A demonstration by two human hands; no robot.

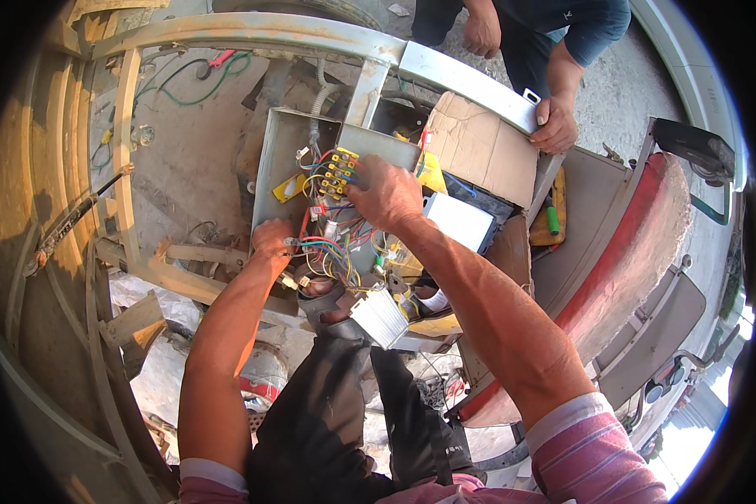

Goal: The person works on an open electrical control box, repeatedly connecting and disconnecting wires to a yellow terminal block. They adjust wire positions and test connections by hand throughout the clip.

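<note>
A yellow terminal block [339, 174] with several wires sits in an open grey metal box [270, 160]. My right hand [386, 195] is closed at the block's right side, its fingertips on blue and green wires. At the box's lower left corner, my left hand [273, 238] is curled closed around the end of a bundle of coloured wires [328, 245]; its fingertips are partly hidden. Loose white connectors hang among the wires. A finned silver module [380, 318] lies just below, nearest to me. One yellow tag [289, 188] rests in the box.
A metal frame rail [311, 32] crosses behind the box. Cardboard [477, 139] and a white-topped unit [459, 220] stand to the right. Another person's hand [554, 126] holds the rail's far right end. A wooden-looking wall [55, 168] rises at left; a red panel [626, 252] slants at right.
</note>
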